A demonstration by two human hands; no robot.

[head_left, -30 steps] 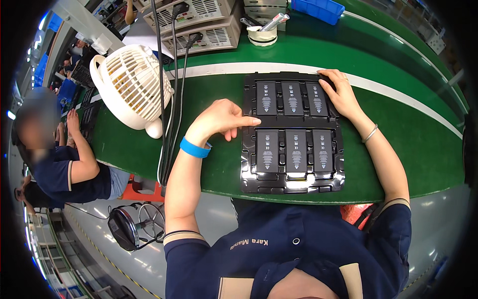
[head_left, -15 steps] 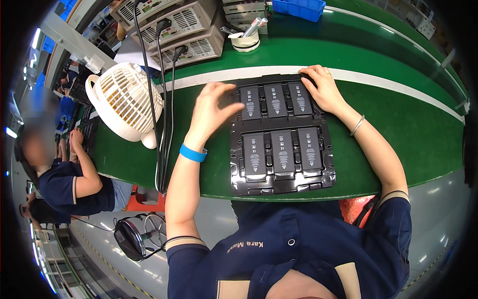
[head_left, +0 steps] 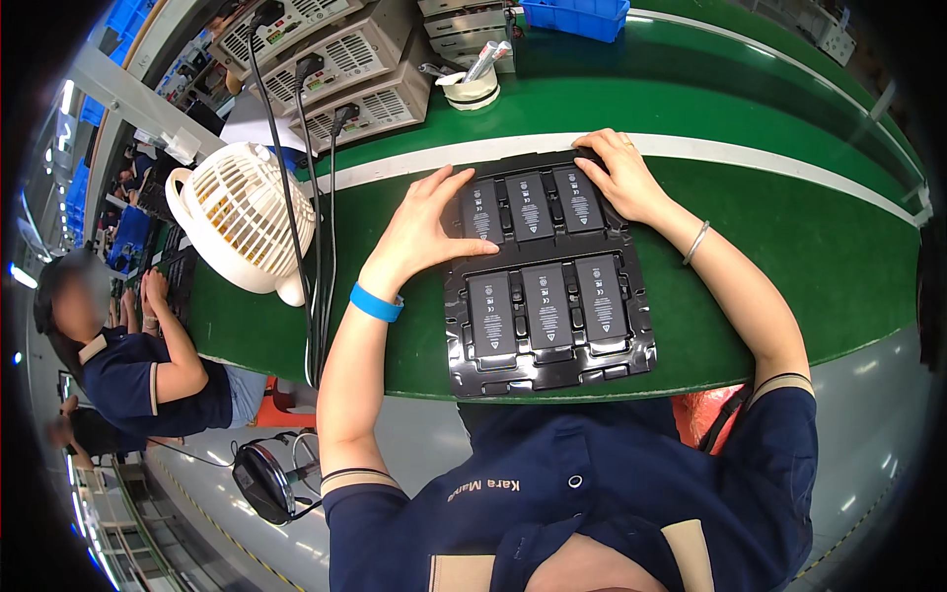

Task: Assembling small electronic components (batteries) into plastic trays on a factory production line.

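My left hand (head_left: 426, 229) and right hand (head_left: 619, 178) rest flat and spread, clamping nothing, on the far corners of the thin black moulded plastic tray (head_left: 548, 367) of six flat black battery cells (head_left: 546, 305) lying on the green bench (head_left: 819, 247); light and flexible, I judge, best lifted by opposite edges.

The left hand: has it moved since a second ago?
Yes. The left hand has gone from the green mat beside the black tray onto the tray's far left corner.
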